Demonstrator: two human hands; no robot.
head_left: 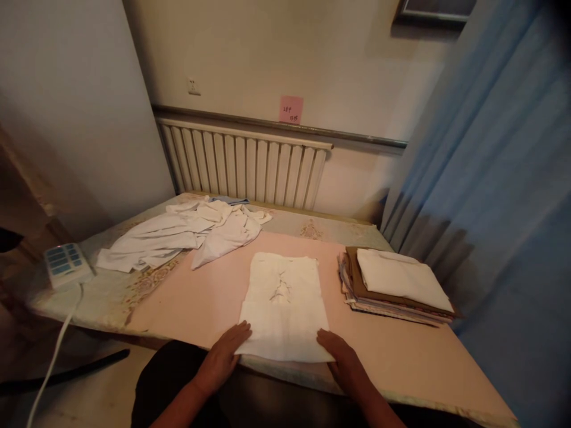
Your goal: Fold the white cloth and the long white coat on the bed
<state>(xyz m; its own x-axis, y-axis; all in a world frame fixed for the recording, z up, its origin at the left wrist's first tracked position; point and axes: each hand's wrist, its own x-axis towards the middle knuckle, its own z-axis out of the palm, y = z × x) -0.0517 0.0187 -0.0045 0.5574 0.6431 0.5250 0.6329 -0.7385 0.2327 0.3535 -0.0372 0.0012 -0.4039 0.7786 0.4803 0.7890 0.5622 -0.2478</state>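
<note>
A white folded cloth [285, 330] lies in front of me on the pink sheet, with creases bunched around the middle of its upper half. My left hand [225, 349] rests at its lower left edge, fingers stretched out and touching the fabric. At the lower right edge, my right hand [341, 355] touches the cloth in much the same way, its fingers extended. Both thumbs are hard to make out. The cloth's near edge reaches the front of the table.
A stack of folded fabrics [352, 285] with a white folded piece [401, 274] on top stands to the right. Crumpled white garments [178, 232] lie at the back left, near a power strip [68, 264]. A blue curtain [491, 178] hangs at the right; a radiator [250, 163] is behind.
</note>
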